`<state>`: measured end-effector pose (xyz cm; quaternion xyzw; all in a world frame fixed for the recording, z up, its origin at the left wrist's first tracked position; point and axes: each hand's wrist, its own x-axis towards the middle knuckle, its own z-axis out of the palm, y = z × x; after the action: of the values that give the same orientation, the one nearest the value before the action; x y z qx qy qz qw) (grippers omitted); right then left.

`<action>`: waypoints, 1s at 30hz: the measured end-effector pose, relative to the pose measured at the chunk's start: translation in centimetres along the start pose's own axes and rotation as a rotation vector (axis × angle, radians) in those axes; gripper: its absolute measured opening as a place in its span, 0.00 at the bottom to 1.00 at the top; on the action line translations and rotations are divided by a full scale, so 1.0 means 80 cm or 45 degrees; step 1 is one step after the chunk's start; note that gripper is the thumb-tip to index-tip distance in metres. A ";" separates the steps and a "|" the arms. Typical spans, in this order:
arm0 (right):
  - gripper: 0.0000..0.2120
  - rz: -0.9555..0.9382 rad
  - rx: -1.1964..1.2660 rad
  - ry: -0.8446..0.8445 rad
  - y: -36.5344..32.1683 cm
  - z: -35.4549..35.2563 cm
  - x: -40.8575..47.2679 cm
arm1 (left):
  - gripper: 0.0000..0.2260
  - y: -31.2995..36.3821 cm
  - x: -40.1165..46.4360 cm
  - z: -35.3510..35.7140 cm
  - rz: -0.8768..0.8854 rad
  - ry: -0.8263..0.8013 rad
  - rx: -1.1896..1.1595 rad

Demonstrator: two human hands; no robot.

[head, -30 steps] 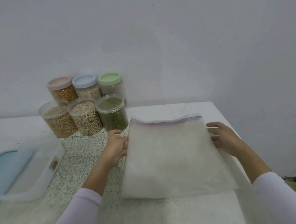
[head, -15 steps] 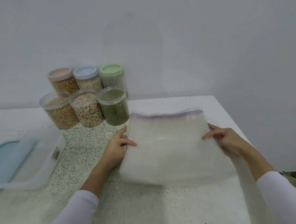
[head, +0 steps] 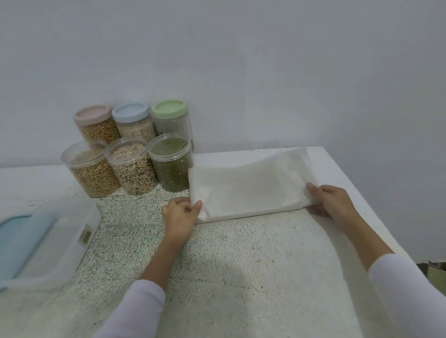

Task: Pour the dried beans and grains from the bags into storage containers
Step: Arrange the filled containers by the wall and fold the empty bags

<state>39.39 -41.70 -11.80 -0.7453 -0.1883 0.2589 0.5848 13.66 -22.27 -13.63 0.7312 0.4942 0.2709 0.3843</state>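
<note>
We pinch the flat, translucent white plastic bag point(head: 248, 188) at both ends, left hand point(head: 180, 214) and right hand point(head: 331, 199), beside the clear green-bean jar point(head: 171, 163); we should keep folds square, edges aligned.

Bare counter point(head: 252, 261) nearer than the fingers; jars point(head: 134, 166) just beyond the left fingers point(head: 193, 207); tub point(head: 59, 239) farther left.

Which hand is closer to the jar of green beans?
Left. The left hand pinches the folded bag's near-left corner, just below the green bean jar. The right hand holds the bag's far end.
</note>
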 end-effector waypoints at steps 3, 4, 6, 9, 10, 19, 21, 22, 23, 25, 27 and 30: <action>0.21 -0.040 -0.084 0.061 0.005 0.006 -0.001 | 0.18 0.006 -0.003 0.008 0.047 0.134 0.039; 0.24 -0.048 -0.098 0.091 0.008 0.007 -0.001 | 0.18 0.004 -0.003 0.010 0.055 0.159 0.076; 0.24 -0.061 -0.143 0.166 0.012 0.008 -0.004 | 0.19 0.005 -0.004 0.013 0.101 0.171 0.196; 0.16 -0.088 -0.157 0.184 0.011 0.008 -0.008 | 0.18 0.005 -0.005 0.013 0.102 0.138 0.386; 0.16 -0.089 -0.155 0.174 0.011 0.008 -0.007 | 0.17 0.005 -0.004 0.012 0.092 0.139 0.427; 0.10 -0.092 -0.058 0.092 -0.018 0.005 0.016 | 0.14 0.075 0.004 0.011 0.614 0.364 0.442; 0.11 -0.070 -0.047 0.006 -0.028 0.004 0.030 | 0.17 0.086 0.007 0.014 0.662 0.123 0.457; 0.13 -0.053 -0.047 -0.044 -0.032 0.004 0.038 | 0.19 0.088 0.009 0.017 0.650 0.011 0.479; 0.14 -0.036 -0.051 -0.096 -0.035 0.005 0.045 | 0.21 0.087 0.010 0.019 0.619 -0.088 0.521; 0.15 -0.016 -0.077 -0.185 -0.042 0.008 0.058 | 0.23 0.083 0.011 0.025 0.503 -0.278 0.591; 0.14 -0.060 -0.107 -0.232 -0.048 0.017 0.067 | 0.24 0.077 0.007 0.031 0.374 -0.432 0.574; 0.14 -0.219 -0.201 -0.081 -0.053 0.039 0.069 | 0.24 0.070 -0.003 0.042 0.349 -0.398 0.658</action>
<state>41.98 -35.04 -9.14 -0.7615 -0.2899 0.2156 0.5382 19.04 -24.69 -10.84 0.8970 0.3786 0.0704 0.2170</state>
